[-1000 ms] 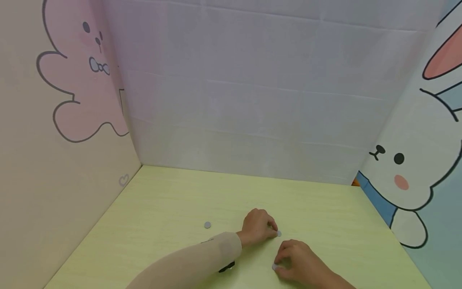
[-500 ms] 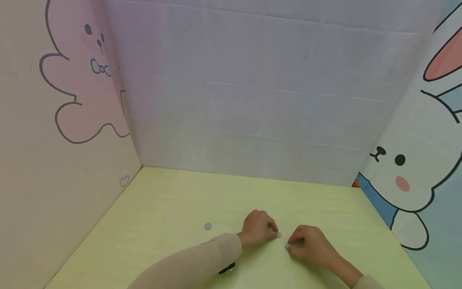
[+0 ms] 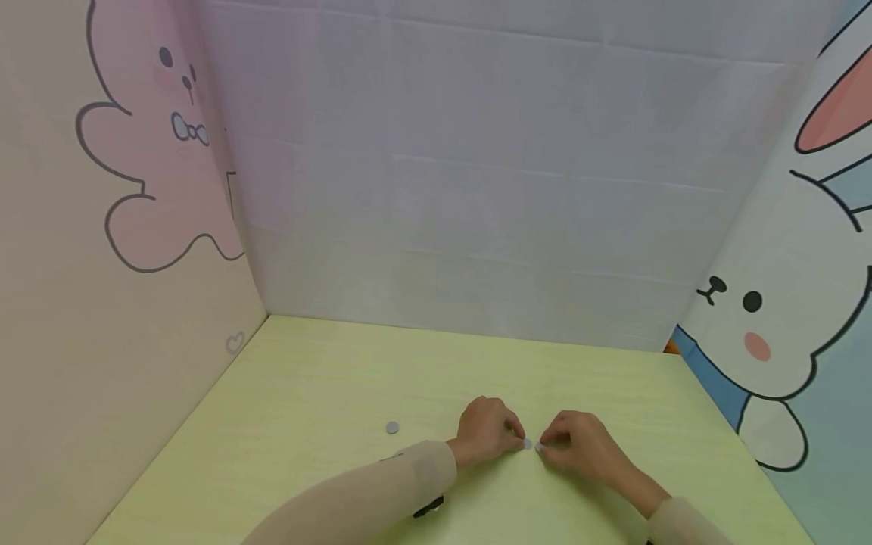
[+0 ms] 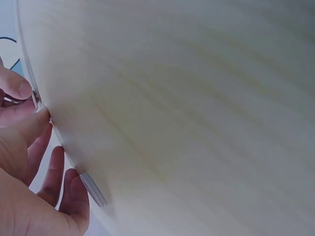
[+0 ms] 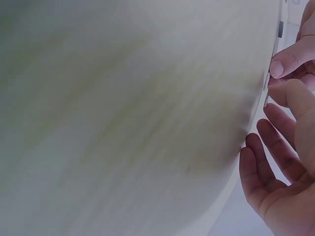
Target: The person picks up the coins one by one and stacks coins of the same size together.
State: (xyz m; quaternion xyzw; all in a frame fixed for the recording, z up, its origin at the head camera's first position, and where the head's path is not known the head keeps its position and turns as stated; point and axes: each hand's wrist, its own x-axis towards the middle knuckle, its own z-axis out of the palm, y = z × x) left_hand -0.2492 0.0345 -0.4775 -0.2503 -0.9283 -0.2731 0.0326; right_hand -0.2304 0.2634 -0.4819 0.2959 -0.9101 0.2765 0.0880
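Observation:
My left hand (image 3: 487, 428) is on the table, its thumb and forefinger pinching the edge of a small silver-grey coin (image 3: 527, 444). Just to the right, my right hand (image 3: 580, 445) pinches a second coin (image 3: 540, 447) between thumb and forefinger. A narrow gap separates the two coins in the head view. Farther left lies a round grey piece (image 3: 391, 428). Seen from the side in the left wrist view, it looks like a short stack of coins (image 4: 93, 190) with a ridged edge. Fingers partly hide the held coins in both wrist views.
The pale yellow tabletop (image 3: 327, 371) lies under both hands. A white cloth backdrop (image 3: 463, 189) closes off the rear. Panels printed with a pink cartoon animal (image 3: 157, 151) and a white rabbit (image 3: 783, 288) stand at the sides.
My right hand has moved away from me and slightly right with its coin, bringing it beside the left hand's coin. The left hand has stayed in place.

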